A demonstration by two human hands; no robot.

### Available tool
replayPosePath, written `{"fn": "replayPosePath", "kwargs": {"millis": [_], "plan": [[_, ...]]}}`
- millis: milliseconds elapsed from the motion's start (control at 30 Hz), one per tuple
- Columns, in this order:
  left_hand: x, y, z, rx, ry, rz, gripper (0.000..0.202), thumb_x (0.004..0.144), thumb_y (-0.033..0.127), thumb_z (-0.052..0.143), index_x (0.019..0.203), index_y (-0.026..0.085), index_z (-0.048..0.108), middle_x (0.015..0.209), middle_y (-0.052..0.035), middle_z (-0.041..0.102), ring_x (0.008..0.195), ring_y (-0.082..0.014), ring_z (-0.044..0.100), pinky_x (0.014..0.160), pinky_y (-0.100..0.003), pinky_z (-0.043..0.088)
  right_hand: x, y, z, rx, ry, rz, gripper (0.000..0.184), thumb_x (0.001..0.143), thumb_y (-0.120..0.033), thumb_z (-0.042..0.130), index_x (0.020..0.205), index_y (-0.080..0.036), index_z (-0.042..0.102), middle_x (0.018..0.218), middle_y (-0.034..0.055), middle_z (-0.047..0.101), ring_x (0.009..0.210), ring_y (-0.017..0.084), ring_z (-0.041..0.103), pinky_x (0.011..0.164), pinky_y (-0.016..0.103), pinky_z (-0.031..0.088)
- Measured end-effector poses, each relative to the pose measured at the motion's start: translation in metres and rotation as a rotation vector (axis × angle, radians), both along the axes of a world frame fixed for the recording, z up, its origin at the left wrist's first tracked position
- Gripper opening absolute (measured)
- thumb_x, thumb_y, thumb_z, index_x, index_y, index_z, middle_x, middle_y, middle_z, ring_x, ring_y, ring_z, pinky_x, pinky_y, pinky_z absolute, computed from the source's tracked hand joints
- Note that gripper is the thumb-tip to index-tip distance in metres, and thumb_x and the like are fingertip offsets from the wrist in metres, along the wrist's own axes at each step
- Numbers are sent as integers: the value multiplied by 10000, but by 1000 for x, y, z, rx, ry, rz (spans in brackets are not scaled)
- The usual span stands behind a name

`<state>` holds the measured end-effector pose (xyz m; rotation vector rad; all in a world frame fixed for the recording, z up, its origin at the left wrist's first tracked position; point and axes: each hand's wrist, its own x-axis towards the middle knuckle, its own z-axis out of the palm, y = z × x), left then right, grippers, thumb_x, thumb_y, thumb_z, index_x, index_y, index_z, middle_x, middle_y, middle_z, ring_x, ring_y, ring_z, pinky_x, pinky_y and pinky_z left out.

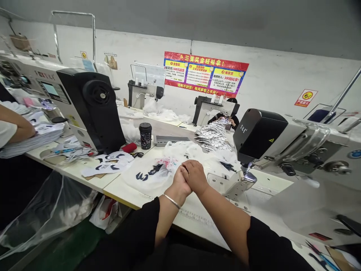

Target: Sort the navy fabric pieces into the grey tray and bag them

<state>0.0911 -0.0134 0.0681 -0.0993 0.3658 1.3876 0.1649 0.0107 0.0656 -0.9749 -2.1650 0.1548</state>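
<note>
My left hand (180, 182) and my right hand (196, 175) are clasped together over the white table (197, 218) in front of me, fingers closed round each other and nothing visible in them. A silver bangle circles my left wrist. Just beyond my hands lie clear plastic bags (158, 171) with dark cut fabric pieces on them. A sewing machine (270, 150) stands to my right, its needle post (239, 180) close beside my right hand.
Another sewing machine (84, 101) stands at the left, with a person's arm (17, 126) near a stack of fabric. A black cup (145, 135), a red object (129, 147) and a pile of white pieces (213, 135) sit further back. A seated person works at the far machine (211, 107).
</note>
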Motion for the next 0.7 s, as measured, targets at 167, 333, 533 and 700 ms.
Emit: {"fn": "replayPosePath", "kwargs": {"millis": [167,333,533,700], "plan": [[10,48,-12,33,-67,-58,75,815,203,610,759,173,572,748,-59,627,684,-172,651,642,-267,543,7,37,-12,-127,70,-59,291,959,-356,534,1175,-211,665,1204,108,643,1151,279,552,1038,475,418],[-19,78,-20,33,-86,11,140,824,185,625,715,171,539,604,21,513,436,-67,453,390,-167,362,10,71,-32,-235,222,-128,464,1047,-427,251,1388,-234,500,1367,93,568,1231,195,556,1026,353,461],[-89,99,-22,50,-68,139,162,882,193,548,723,167,528,582,33,483,402,-49,401,351,-138,286,-7,107,-63,-447,150,-226,440,983,-381,412,1318,-159,590,1283,134,633,1174,239,602,1007,380,467],[-134,110,-29,57,1,262,181,890,223,547,718,179,511,575,40,480,409,-56,416,355,-148,294,-48,92,-71,-502,-107,-8,261,896,-297,609,1118,-230,729,1158,45,715,1135,191,622,1041,296,433]]}}
